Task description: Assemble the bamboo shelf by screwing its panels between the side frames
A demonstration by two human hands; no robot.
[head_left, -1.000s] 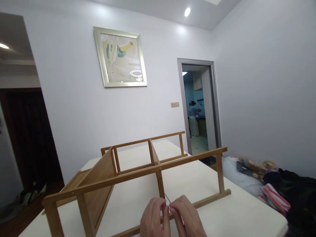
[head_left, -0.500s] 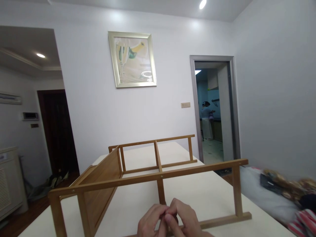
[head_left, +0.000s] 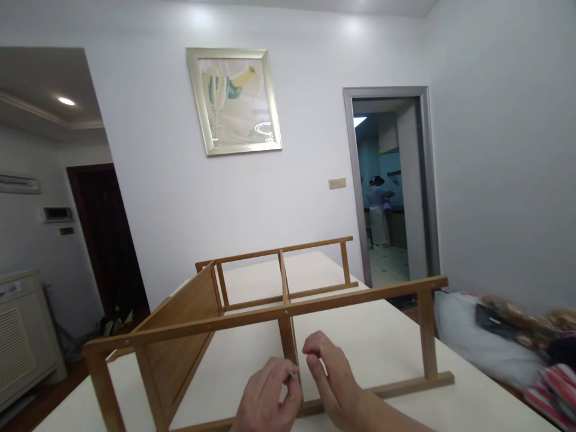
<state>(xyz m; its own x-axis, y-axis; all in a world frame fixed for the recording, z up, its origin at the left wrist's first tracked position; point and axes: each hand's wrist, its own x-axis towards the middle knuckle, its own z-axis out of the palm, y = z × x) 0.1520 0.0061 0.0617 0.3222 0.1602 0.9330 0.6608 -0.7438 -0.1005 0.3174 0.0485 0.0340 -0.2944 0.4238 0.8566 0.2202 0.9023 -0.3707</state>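
Two hands low at the wooden rack (head_left: 252, 312) lying on the white table (head_left: 378, 342): left hand (head_left: 265, 399) pinching a tiny metal piece (head_left: 294, 374) beside the middle post (head_left: 288, 339); right hand (head_left: 328, 375) just beside, fingertips curled, holding nothing visible.

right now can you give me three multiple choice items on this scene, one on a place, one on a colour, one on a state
1. Where does the wooden frame rest?
A. on the white table
B. on the floor
C. against the doorway

2. What colour is the frame of the picture on the wall?
A. black
B. silver
C. red

3. How are the two hands?
A. flat on the table
B. both gripping the top rail
C. fingers pinched, close to the frame's middle post

Answers:
1. A, the wooden frame stands on the white table.
2. B, the picture has a pale silver border.
3. C, the left hand pinches something small and the right hand curls beside it, near the post.
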